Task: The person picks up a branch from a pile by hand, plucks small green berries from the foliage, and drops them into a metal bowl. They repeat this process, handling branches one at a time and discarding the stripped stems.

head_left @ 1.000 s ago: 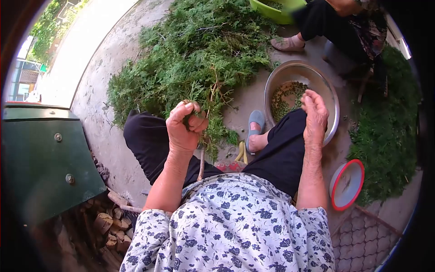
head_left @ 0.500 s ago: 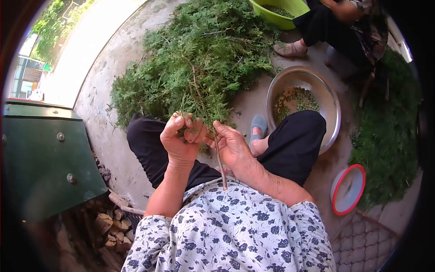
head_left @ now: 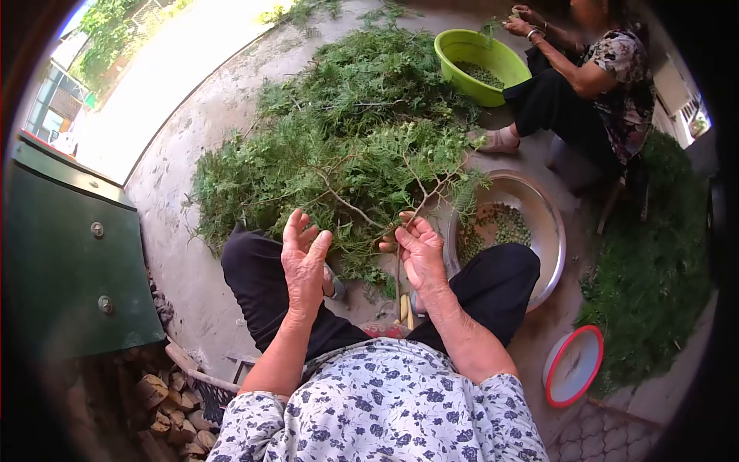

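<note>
My right hand point(head_left: 421, 250) pinches the bare stem of a forked evergreen branch point(head_left: 419, 202), whose leafy twigs spread forward over the pile. My left hand point(head_left: 305, 266) is raised to the left of the stem with fingers apart, and nothing shows in it. Just beyond both hands lies a large heap of cut evergreen branches point(head_left: 331, 115). To the right of my right hand stands a metal basin point(head_left: 556, 262), partly hidden by my knee, holding small green cones or seeds point(head_left: 504, 225).
A co-worker point(head_left: 589, 85) sits at the upper right, hands above a lime-green basin point(head_left: 500, 92). Stripped greenery point(head_left: 647, 269) is piled at the right, beside a white bowl with a red rim point(head_left: 571, 369). At left are a dark green metal box point(head_left: 69, 254) and firewood point(head_left: 169, 400).
My left hand has let go of the foliage and moved away from the branch, opening. My right hand holds the branch farther right. The view has tilted up, showing more of the co-worker.
</note>
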`<state>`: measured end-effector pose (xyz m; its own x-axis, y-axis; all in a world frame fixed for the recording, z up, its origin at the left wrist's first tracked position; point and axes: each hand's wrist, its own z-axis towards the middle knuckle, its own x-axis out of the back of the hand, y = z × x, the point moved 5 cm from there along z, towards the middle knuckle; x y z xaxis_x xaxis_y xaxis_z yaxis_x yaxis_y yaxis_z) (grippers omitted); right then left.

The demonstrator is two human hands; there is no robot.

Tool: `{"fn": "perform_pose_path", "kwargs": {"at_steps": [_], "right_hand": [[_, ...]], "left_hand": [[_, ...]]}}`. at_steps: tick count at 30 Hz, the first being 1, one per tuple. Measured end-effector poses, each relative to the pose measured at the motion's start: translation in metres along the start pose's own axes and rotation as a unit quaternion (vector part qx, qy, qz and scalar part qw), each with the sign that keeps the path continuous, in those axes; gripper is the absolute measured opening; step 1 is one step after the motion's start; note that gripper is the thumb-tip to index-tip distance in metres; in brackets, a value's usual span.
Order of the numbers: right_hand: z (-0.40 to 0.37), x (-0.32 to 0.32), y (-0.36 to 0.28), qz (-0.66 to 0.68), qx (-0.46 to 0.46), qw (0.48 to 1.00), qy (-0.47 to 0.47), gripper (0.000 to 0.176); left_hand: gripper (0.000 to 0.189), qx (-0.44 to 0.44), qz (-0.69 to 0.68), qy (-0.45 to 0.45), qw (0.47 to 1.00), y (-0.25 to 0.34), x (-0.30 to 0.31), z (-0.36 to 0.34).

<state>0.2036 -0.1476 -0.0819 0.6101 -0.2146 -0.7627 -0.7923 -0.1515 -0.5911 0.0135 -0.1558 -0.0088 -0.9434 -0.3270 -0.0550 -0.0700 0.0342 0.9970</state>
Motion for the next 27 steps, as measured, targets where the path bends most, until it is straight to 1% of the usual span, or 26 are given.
{"fn": "perform_pose_path", "kwargs": {"at_steps": [1, 2, 3, 4, 5, 6, 8, 10, 11, 12, 14, 15, 16, 18, 19, 20, 22, 23, 24, 25, 26, 27], "right_hand": [[0.001, 0.003, -0.001, -0.018, 0.002, 1.0, 0.004, 0.023], [0.002, 0.006, -0.002, -0.036, 0.004, 0.999, 0.007, 0.022], [0.001, 0.006, -0.003, -0.043, 0.018, 0.999, -0.026, 0.021], [0.0, 0.007, -0.002, -0.046, 0.018, 0.998, -0.032, 0.021], [-0.001, 0.008, 0.0, -0.049, 0.012, 0.998, -0.037, 0.02], [-0.003, 0.007, 0.002, -0.051, 0.006, 0.998, -0.042, 0.019], [-0.008, 0.006, 0.004, -0.059, 0.002, 0.997, -0.054, 0.018], [-0.015, 0.009, 0.01, -0.075, -0.016, 0.994, -0.072, 0.017], [-0.019, 0.011, 0.015, -0.069, -0.025, 0.994, -0.076, 0.018], [-0.022, 0.012, 0.018, -0.07, -0.026, 0.994, -0.08, 0.018], [-0.03, 0.014, 0.026, -0.059, -0.05, 0.993, -0.089, 0.019], [-0.032, 0.016, 0.03, -0.056, -0.064, 0.992, -0.094, 0.02], [-0.034, 0.017, 0.031, -0.056, -0.065, 0.992, -0.094, 0.02], [-0.037, 0.017, 0.037, -0.04, -0.094, 0.989, -0.103, 0.021], [-0.038, 0.016, 0.038, -0.038, -0.095, 0.989, -0.102, 0.021], [-0.041, 0.015, 0.039, -0.058, -0.107, 0.988, -0.094, 0.02], [-0.047, 0.013, 0.036, -0.078, -0.119, 0.986, -0.082, 0.02], [-0.048, 0.013, 0.033, -0.181, -0.11, 0.975, -0.067, 0.02], [-0.049, 0.012, 0.028, -0.283, -0.099, 0.953, -0.051, 0.021], [-0.052, 0.008, 0.017, -0.284, -0.1, 0.952, -0.051, 0.021], [-0.055, 0.003, 0.003, -0.4, -0.128, 0.904, -0.085, 0.019], [-0.06, -0.004, -0.007, -0.509, -0.155, 0.839, -0.117, 0.018]], "left_hand": [[0.041, -0.096, 0.128, 0.009, 0.987, 0.009, -0.001, 0.003], [0.041, -0.101, 0.124, 0.013, 0.987, 0.014, -0.004, 0.006], [0.038, -0.192, 0.159, -0.017, 0.968, 0.036, -0.017, 0.004], [0.036, -0.279, 0.193, -0.046, 0.939, 0.052, -0.028, 0.002], [0.03, -0.196, 0.133, -0.131, 0.963, 0.037, -0.037, 0.01], [0.033, -0.033, -0.015, -0.165, 0.986, 0.027, -0.052, 0.012], [0.033, 0.129, -0.114, -0.17, 0.97, 0.011, -0.074, 0.02], [0.035, 0.23, -0.238, -0.17, 0.928, -0.007, -0.091, 0.035], [0.032, 0.22, -0.25, -0.188, 0.924, -0.007, -0.097, 0.042], [0.032, 0.217, -0.251, -0.186, 0.925, -0.007, -0.098, 0.049], [0.029, 0.299, -0.309, -0.153, 0.889, -0.014, -0.102, 0.055], [0.021, 0.309, -0.294, -0.122, 0.896, -0.015, -0.099, 0.058], [0.021, 0.309, -0.295, -0.121, 0.896, -0.013, -0.099, 0.055], [0.014, 0.199, -0.231, -0.127, 0.944, 0.001, -0.094, 0.05], [0.01, 0.179, -0.255, -0.103, 0.945, 0.004, -0.094, 0.046], [0.01, 0.179, -0.253, -0.104, 0.945, 0.004, -0.093, 0.043], [0.01, 0.129, -0.24, -0.077, 0.959, 0.006, -0.087, 0.041], [0.008, 0.135, -0.214, -0.071, 0.965, 0.008, -0.085, 0.039], [0.008, 0.136, -0.214, -0.071, 0.965, 0.01, -0.083, 0.037], [0.008, 0.107, -0.207, -0.078, 0.969, 0.015, -0.082, 0.036], [0.008, 0.078, -0.2, -0.085, 0.973, 0.02, -0.081, 0.035], [0.008, 0.08, -0.2, -0.084, 0.973, 0.023, -0.08, 0.032]]}}
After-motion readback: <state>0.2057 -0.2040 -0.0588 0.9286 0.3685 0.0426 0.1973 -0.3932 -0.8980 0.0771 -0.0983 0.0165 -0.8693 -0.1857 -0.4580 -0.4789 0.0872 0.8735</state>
